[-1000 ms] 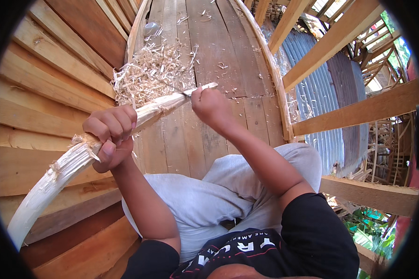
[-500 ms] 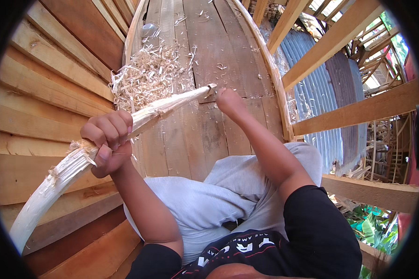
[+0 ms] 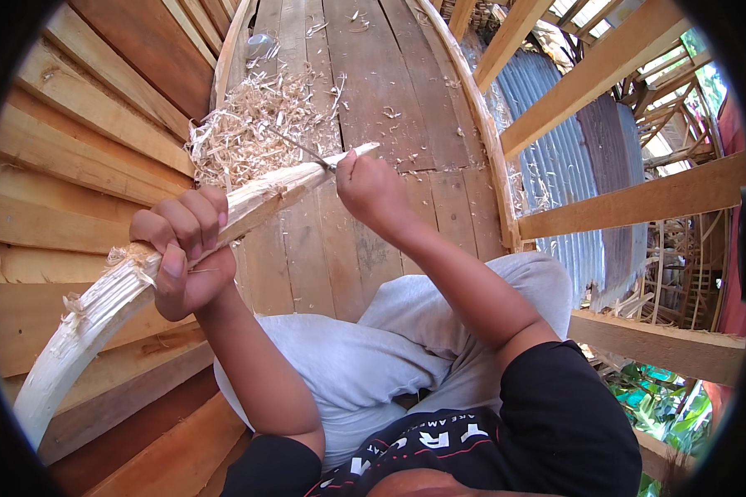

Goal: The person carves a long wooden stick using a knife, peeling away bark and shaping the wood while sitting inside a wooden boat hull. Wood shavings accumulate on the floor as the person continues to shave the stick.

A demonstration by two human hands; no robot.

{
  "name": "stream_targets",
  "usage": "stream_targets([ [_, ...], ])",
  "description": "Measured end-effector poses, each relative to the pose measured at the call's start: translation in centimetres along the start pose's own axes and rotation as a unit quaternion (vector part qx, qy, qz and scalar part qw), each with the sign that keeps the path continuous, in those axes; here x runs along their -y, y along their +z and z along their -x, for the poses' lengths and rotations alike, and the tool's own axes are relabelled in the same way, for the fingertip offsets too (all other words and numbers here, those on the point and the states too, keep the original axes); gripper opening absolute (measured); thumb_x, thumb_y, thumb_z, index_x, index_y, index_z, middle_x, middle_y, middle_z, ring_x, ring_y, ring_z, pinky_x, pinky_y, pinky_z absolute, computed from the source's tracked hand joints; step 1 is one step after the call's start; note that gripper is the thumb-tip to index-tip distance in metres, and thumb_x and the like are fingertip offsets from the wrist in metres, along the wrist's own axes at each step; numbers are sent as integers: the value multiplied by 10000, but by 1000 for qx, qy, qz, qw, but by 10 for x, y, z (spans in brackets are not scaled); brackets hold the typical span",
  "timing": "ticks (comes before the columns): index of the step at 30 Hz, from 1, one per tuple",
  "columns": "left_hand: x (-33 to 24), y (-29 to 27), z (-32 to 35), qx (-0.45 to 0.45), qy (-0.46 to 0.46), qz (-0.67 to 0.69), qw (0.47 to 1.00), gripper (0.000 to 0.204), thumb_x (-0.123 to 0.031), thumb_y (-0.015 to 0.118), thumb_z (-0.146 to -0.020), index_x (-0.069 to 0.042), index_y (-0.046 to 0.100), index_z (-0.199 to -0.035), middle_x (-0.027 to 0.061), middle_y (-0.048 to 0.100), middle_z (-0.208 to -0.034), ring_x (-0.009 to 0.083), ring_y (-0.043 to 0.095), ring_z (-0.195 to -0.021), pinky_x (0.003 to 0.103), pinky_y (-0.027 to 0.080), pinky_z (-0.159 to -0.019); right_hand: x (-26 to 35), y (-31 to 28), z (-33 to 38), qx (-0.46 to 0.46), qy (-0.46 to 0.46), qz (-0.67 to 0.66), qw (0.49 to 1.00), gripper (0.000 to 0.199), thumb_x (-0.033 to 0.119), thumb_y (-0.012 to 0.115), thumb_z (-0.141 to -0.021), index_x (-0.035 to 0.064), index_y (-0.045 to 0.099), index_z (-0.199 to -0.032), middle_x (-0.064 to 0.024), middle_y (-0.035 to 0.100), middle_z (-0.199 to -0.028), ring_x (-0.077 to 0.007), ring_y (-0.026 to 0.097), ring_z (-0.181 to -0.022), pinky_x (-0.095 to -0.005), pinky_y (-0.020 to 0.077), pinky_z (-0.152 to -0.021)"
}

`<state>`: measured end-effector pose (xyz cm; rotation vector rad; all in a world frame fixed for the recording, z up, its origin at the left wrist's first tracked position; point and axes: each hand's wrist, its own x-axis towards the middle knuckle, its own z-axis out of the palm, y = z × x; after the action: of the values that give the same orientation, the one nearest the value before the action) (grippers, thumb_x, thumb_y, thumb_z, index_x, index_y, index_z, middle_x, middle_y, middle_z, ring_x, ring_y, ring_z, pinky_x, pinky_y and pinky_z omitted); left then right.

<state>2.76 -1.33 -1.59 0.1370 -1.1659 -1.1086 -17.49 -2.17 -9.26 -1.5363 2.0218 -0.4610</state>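
Observation:
A pale, roughly whittled wooden pole (image 3: 83, 327) slants from the lower left up to a tapered end near the middle. My left hand (image 3: 186, 248) is wrapped round it, beside a band of curled, frayed shavings. Close to the tapered end, my right hand (image 3: 375, 190) is closed on a knife (image 3: 305, 151). Its thin dark blade sticks out to the upper left and crosses the top of the pole, seemingly touching the wood. The knife's handle is hidden inside my fist.
A heap of wood shavings (image 3: 261, 124) lies on the plank floor (image 3: 381, 83) beyond the pole, with a small clear cup (image 3: 259, 45) behind it. A board wall (image 3: 83, 149) rises at left. At right are wooden rails (image 3: 630, 196) and corrugated metal sheeting (image 3: 555, 141).
My right hand has moved left and slightly back from beyond the pole's tip, and the knife blade now lies across the pole. My left hand and the pole have shifted slightly left.

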Motion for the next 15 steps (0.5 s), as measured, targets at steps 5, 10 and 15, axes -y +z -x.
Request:
stream_targets([
  [5,3,7,-7,-107,5,-27,994,194,-174,527,-754,-136,343,-704,-7,309,-607,122,308,-581,326,309,-641,-77,34,-51,-58,36,-41,997,550,310,269,-965,-46,657,-808,-295,646,-866,-458,627,-867,-533,480,-814],
  [10,3,14,-3,-133,-3,-40,990,189,-166,521,-754,-135,340,-710,-5,313,-611,125,316,-583,325,309,-638,-47,19,-26,-41,48,-31,998,521,317,284,-966,-21,671,-882,-269,660,-913,-437,635,-895,-518,493,-807],
  [15,0,9,-1,-121,7,-43,992,193,-159,525,-747,-133,337,-710,-3,321,-613,126,322,-585,323,309,-634,-12,4,-9,2,36,20,999,511,331,313,-958,-20,676,-878,-265,660,-902,-404,647,-892,-520,493,-800],
])
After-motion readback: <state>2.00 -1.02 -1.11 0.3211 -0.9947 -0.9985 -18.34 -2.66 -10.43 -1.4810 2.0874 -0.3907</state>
